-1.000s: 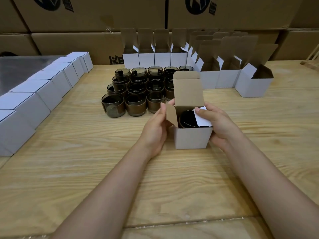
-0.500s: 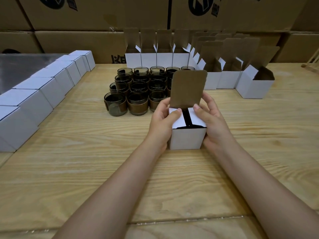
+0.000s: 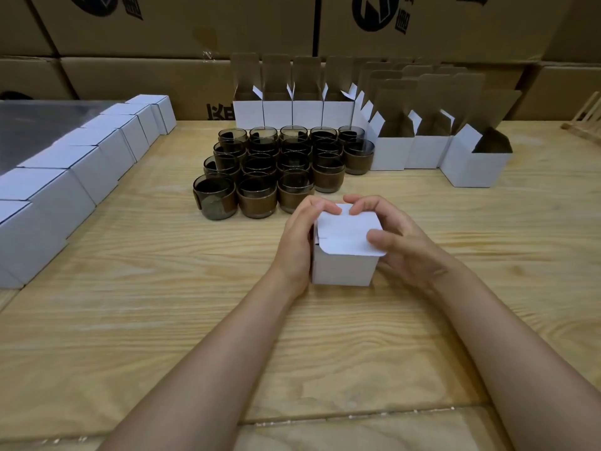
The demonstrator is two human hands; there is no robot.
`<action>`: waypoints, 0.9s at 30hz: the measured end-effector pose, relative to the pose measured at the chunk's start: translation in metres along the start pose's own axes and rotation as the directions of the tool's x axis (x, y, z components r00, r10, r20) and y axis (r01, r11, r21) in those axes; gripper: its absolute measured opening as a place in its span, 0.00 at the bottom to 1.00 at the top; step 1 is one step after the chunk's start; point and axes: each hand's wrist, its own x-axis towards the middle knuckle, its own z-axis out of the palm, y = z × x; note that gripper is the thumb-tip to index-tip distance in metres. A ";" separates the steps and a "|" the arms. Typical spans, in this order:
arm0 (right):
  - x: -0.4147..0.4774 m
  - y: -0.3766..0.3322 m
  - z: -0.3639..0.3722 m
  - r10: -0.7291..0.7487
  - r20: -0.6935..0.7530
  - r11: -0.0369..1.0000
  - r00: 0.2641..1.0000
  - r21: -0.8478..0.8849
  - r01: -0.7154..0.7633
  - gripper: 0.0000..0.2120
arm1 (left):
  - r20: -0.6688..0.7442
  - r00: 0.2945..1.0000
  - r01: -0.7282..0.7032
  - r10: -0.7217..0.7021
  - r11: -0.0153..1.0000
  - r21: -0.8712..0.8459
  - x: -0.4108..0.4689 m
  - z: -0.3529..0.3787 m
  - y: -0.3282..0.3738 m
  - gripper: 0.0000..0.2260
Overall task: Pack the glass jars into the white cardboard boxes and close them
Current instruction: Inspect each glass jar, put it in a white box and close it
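A small white cardboard box (image 3: 341,265) stands on the wooden table (image 3: 162,304) in front of me, its top lid folded down with the tuck flap still sticking out over the front edge. My left hand (image 3: 300,236) grips its left side, fingers curled over the lid's far edge. On the other side my right hand (image 3: 403,242) wraps the box, thumb on the lid. The jar inside is hidden. Several dark glass jars (image 3: 257,196) with brown bands stand clustered just behind.
Several open white boxes (image 3: 474,167) with raised lids line the back and right. A row of closed white boxes (image 3: 81,177) runs along the left edge. Large brown cartons (image 3: 169,27) form a wall behind. A wooden rack (image 3: 585,122) shows at far right.
Both side flaps were folded in over the jar, then the tall top lid came down onto the box. My hands shifted from the flaps to the lid and sides.
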 end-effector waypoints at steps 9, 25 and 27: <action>-0.009 -0.022 -0.002 -0.062 0.062 0.798 0.996 -0.596 0.086 0.27 | 0.006 0.998 -0.068 0.068 0.992 0.107 -0.002 0.002 -0.002 0.09; -0.008 -0.017 0.011 -0.099 0.069 0.824 0.993 -0.553 0.121 0.16 | 0.070 0.998 -0.019 0.011 0.993 0.118 -0.005 0.003 0.000 0.17; -0.009 -0.016 0.012 -0.095 0.072 0.834 0.993 -0.539 0.119 0.15 | 0.071 0.997 -0.030 0.023 0.994 0.108 -0.006 0.003 0.000 0.15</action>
